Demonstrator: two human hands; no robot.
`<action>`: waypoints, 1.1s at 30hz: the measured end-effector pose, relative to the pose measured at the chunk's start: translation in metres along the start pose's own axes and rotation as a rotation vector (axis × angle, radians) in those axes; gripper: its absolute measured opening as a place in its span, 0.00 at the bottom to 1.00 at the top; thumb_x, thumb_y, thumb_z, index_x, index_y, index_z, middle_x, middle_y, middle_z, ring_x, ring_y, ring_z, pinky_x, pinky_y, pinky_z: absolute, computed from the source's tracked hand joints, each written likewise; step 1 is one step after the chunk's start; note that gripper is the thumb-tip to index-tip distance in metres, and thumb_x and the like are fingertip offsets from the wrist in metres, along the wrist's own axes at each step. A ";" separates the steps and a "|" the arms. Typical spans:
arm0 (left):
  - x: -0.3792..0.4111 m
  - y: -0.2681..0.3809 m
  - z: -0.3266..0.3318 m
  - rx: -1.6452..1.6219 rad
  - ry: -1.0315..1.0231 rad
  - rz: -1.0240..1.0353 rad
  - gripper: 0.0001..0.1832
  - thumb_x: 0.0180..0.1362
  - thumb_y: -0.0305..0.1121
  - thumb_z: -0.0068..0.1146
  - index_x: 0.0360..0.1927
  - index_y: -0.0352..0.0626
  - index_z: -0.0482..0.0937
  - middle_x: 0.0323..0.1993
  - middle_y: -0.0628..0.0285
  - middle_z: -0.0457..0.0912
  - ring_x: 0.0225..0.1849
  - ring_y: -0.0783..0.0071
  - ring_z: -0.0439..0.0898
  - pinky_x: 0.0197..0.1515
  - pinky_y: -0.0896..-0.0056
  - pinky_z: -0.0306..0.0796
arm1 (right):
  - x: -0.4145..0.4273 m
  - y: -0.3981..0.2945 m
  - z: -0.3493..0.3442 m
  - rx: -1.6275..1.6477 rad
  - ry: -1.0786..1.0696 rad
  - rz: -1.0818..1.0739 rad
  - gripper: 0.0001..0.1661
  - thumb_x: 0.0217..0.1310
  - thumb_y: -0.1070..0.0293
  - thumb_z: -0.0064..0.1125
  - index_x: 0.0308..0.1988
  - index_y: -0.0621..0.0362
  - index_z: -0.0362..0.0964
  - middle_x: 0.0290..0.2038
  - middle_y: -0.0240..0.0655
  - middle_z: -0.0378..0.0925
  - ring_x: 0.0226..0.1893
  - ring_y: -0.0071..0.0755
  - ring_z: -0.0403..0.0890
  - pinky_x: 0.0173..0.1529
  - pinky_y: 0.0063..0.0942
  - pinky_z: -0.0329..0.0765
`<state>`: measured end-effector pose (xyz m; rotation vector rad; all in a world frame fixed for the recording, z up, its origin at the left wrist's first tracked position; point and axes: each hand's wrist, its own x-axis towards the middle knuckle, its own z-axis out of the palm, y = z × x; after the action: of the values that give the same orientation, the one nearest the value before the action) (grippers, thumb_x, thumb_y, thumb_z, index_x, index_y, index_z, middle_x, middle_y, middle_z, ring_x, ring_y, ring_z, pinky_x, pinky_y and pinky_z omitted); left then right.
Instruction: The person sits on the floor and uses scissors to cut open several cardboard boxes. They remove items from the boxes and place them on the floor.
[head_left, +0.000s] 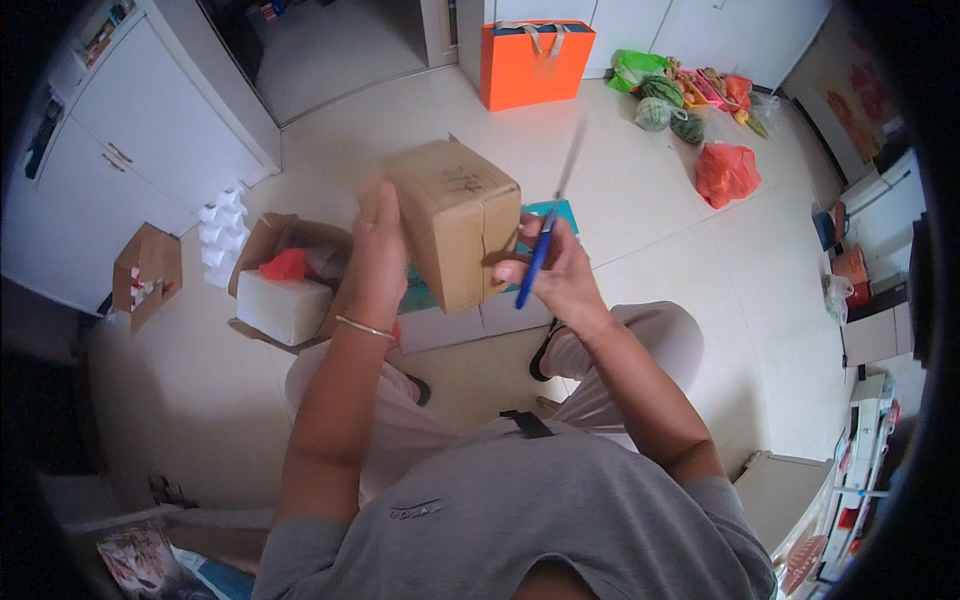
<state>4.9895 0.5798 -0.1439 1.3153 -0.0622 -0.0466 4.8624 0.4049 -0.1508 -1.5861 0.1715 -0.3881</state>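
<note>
A taped brown cardboard box (461, 232) is held up in front of me, tilted, with dark handwriting on its top. My left hand (382, 255) grips its left side, thumb along the near edge; a bracelet circles that wrist. In my right hand (562, 274) is a knife with a blue handle (537, 262), its thin blade, blurred, pointing up and away from me. The right hand's fingertips are at the box's right side; whether they press on it is hard to tell. Below the box, a teal and white carton (442, 330) lies on the floor between my feet, partly covered.
An open carton (341, 240) with a white block (281, 307) and red plastic (283, 265) stands at left. Near it are white moulded packaging (223, 232) and a smaller carton (161, 300). Farther off stand an orange bag (532, 71), watermelons (660, 91) and a red plastic bag (726, 176).
</note>
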 end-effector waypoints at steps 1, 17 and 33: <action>-0.004 -0.001 0.001 0.068 -0.002 0.058 0.31 0.67 0.51 0.48 0.56 0.28 0.71 0.52 0.53 0.77 0.50 0.68 0.77 0.54 0.67 0.68 | 0.003 -0.005 0.008 0.072 -0.022 0.025 0.24 0.49 0.67 0.74 0.40 0.59 0.67 0.33 0.29 0.72 0.33 0.22 0.74 0.37 0.22 0.74; 0.015 -0.022 0.016 0.131 -0.002 0.083 0.26 0.67 0.43 0.51 0.59 0.31 0.68 0.55 0.52 0.74 0.56 0.65 0.73 0.58 0.66 0.66 | 0.042 -0.005 0.009 -0.544 0.305 -0.284 0.19 0.46 0.71 0.64 0.40 0.61 0.70 0.27 0.51 0.75 0.29 0.59 0.78 0.32 0.39 0.75; 0.007 -0.028 0.067 0.500 -0.005 0.282 0.40 0.48 0.27 0.65 0.61 0.32 0.54 0.55 0.36 0.69 0.56 0.40 0.73 0.55 0.54 0.69 | 0.076 0.013 0.017 -0.824 0.282 -0.414 0.24 0.41 0.73 0.65 0.44 0.55 0.74 0.34 0.38 0.79 0.32 0.41 0.81 0.37 0.31 0.78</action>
<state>4.9921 0.5075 -0.1544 1.7930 -0.2772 0.2187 4.9406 0.3944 -0.1529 -2.3824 0.2365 -0.9509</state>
